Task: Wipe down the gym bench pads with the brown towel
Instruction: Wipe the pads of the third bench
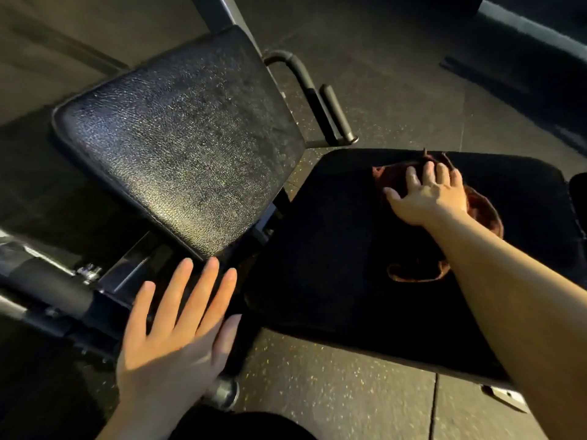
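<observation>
The brown towel (482,208) is lying bunched on the dark seat pad (333,249), its long axis running from beyond the fingertips back under the wrist toward the viewer. Much of it is merging with the black pad in the low light, and only a reddish rim is showing clearly at the far end, beside the palm, and in a curled edge (416,274) under the forearm. The right hand (428,198) is pressing flat on the towel, fingers (428,173) extended and slightly spread, thumb out to the side, not curling round the cloth. The seat pad is being cut off at the frame's right edge.

The left hand (171,354) is hovering with fingers straight and splayed, holding nothing. Just beyond its fingertips the textured back pad (181,141) is standing tilted, its long axis running away from the fingers toward the upper frame. A padded handle (320,100) is showing past that pad's far side. Metal frame parts (57,281) left of the left fingers are blurred. The speckled floor (343,392) is lying below. No labels or writing are legible.
</observation>
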`<action>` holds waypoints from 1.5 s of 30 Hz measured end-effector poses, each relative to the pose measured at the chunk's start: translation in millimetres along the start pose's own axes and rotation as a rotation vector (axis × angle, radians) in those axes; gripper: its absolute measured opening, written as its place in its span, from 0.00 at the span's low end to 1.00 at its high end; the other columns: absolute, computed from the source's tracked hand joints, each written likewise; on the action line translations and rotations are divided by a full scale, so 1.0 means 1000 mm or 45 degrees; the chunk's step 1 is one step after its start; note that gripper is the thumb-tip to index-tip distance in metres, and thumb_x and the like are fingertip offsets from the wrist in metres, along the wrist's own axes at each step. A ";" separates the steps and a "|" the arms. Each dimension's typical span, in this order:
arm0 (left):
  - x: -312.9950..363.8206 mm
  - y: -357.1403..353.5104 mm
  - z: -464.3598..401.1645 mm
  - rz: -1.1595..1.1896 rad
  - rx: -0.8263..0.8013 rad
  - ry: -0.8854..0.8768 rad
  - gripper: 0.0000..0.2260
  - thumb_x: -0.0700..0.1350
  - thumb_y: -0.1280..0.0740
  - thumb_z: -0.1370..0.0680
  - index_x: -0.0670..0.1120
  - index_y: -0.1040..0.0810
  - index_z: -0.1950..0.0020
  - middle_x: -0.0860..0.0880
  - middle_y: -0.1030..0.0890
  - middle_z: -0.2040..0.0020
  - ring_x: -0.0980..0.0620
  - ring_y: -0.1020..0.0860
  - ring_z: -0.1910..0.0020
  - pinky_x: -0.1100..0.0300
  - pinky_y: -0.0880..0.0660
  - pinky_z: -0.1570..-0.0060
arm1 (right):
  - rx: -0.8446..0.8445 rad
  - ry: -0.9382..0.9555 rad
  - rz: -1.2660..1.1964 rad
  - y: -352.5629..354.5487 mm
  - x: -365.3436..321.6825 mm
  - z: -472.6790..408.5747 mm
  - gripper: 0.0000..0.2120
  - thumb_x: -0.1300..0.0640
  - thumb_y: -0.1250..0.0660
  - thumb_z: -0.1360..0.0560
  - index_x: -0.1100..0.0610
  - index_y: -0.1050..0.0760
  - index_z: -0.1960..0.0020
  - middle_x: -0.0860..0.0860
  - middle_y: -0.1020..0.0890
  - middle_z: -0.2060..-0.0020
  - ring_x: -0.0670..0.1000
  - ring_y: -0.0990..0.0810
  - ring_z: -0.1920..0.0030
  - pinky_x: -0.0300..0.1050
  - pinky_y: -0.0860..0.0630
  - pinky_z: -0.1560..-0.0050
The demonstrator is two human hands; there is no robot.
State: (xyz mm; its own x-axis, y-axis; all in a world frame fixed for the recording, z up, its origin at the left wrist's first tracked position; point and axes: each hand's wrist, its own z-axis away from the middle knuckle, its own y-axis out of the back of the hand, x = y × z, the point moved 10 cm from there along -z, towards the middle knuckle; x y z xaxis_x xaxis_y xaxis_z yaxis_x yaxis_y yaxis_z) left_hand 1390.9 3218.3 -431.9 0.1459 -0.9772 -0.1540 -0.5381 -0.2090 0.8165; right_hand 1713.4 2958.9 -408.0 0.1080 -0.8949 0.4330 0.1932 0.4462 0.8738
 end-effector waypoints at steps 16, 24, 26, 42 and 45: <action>-0.002 -0.006 0.001 -0.030 -0.092 -0.021 0.23 0.55 0.43 0.18 0.47 0.28 0.26 0.45 0.27 0.28 0.42 0.32 0.28 0.42 0.35 0.33 | -0.131 0.728 -0.119 -0.026 -0.197 0.062 0.29 0.34 0.58 0.19 0.41 0.50 0.21 0.49 0.53 0.20 0.51 0.59 0.20 0.56 0.66 0.23; -0.003 -0.005 0.001 -0.003 -0.112 -0.018 0.23 0.54 0.45 0.17 0.46 0.29 0.25 0.44 0.26 0.28 0.40 0.28 0.30 0.39 0.34 0.34 | 0.044 0.034 -0.103 0.002 0.025 0.029 0.31 0.36 0.59 0.19 0.47 0.47 0.20 0.52 0.49 0.20 0.53 0.55 0.20 0.57 0.62 0.23; -0.003 -0.004 0.001 -0.005 -0.110 -0.010 0.23 0.54 0.45 0.17 0.46 0.30 0.25 0.44 0.27 0.27 0.40 0.28 0.29 0.39 0.35 0.32 | 0.064 -0.163 -0.098 0.007 0.079 0.033 0.32 0.35 0.59 0.19 0.49 0.48 0.20 0.53 0.49 0.20 0.54 0.55 0.20 0.59 0.62 0.23; -0.001 -0.004 0.004 0.056 0.017 -0.074 0.22 0.51 0.42 0.18 0.45 0.28 0.26 0.45 0.25 0.29 0.42 0.26 0.31 0.42 0.31 0.35 | -0.043 0.494 -0.164 -0.025 -0.140 0.146 0.32 0.37 0.56 0.18 0.50 0.53 0.19 0.54 0.54 0.20 0.56 0.59 0.20 0.62 0.67 0.24; -0.002 -0.007 0.005 0.011 0.020 -0.102 0.22 0.52 0.43 0.17 0.46 0.29 0.25 0.45 0.25 0.29 0.43 0.27 0.31 0.43 0.34 0.33 | -0.026 0.495 -0.206 -0.021 -0.119 0.143 0.28 0.42 0.55 0.17 0.48 0.50 0.19 0.52 0.51 0.19 0.53 0.57 0.20 0.59 0.65 0.24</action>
State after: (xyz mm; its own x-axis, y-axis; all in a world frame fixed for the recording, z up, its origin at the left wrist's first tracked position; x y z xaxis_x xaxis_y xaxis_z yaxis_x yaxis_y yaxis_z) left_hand 1389.8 3221.0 -440.3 0.0746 -0.9787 -0.1913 -0.5520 -0.2003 0.8095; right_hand 1556.9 3054.5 -445.8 0.4339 -0.8845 0.1715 0.2567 0.3038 0.9175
